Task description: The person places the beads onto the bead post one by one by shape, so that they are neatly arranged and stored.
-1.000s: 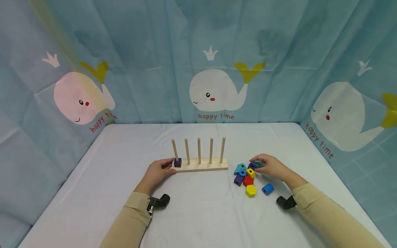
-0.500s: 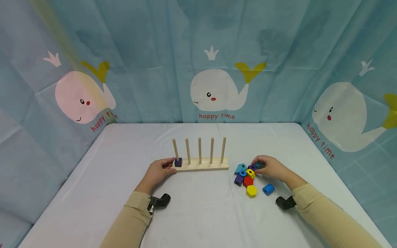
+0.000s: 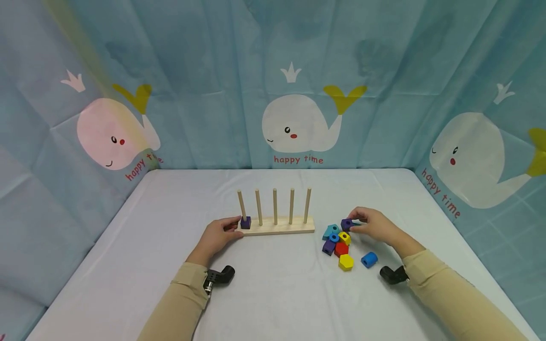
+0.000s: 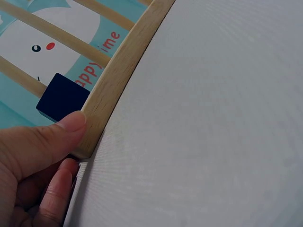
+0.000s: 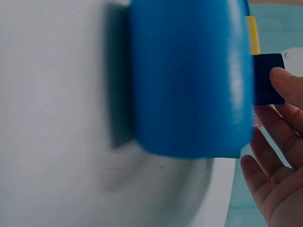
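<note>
My left hand (image 3: 216, 237) holds the left end of a wooden peg board (image 3: 277, 228). In the left wrist view the thumb lies against the board's edge (image 4: 111, 87), beside a dark purple cube (image 4: 64, 98) threaded on the end peg. Over at the right, my right hand (image 3: 375, 226) pinches another purple cube (image 3: 346, 225) between thumb and fingers, just above the bead pile. That pile holds a red hexagonal bead (image 3: 341, 249), a yellow hexagonal one (image 3: 346, 262), a purple cube (image 3: 328, 247) and several other beads. A teal bead behind the right fingers is partly hidden.
A blue cylinder bead (image 3: 368, 259) lies apart, below the right hand, and fills much of the right wrist view. The white-covered table (image 3: 281, 293) meets a blue whale-print curtain (image 3: 213, 118) at its back and sides.
My right hand has closed on the purple cube at the back of the pile and raised it slightly. The left hand stays on the peg board's end.
</note>
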The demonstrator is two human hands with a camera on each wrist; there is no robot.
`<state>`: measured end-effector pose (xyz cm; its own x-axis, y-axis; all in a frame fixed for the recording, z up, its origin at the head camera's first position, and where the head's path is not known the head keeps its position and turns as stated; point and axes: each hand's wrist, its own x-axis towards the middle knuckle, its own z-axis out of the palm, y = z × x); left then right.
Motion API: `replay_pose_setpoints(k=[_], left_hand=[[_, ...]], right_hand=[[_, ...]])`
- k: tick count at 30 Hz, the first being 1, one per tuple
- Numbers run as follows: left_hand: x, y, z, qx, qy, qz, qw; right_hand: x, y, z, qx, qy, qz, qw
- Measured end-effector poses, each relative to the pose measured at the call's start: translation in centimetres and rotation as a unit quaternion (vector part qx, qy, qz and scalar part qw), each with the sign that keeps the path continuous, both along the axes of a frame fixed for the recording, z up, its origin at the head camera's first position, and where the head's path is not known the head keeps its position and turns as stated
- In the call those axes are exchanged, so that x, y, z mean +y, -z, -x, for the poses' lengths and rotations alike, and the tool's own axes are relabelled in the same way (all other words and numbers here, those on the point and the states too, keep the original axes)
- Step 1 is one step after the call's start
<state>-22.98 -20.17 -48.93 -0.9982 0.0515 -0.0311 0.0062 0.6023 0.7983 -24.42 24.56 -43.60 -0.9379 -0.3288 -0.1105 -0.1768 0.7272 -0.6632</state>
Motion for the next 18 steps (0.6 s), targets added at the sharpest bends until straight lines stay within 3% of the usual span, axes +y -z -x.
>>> replay_pose_setpoints(k=[9, 18], left_hand=[[-0.1, 0.1, 0.1, 0.005, 0.005, -0.004, 1.0], [-0.1, 0.3, 0.2, 0.002, 0.003, -0.004, 1.0]], right_hand=[[-1.0, -2.4, 0.0, 0.001, -0.004, 0.03, 0.9995], [-3.3, -6.0, 0.7, 0.019, 0.003, 0.063, 0.9978]])
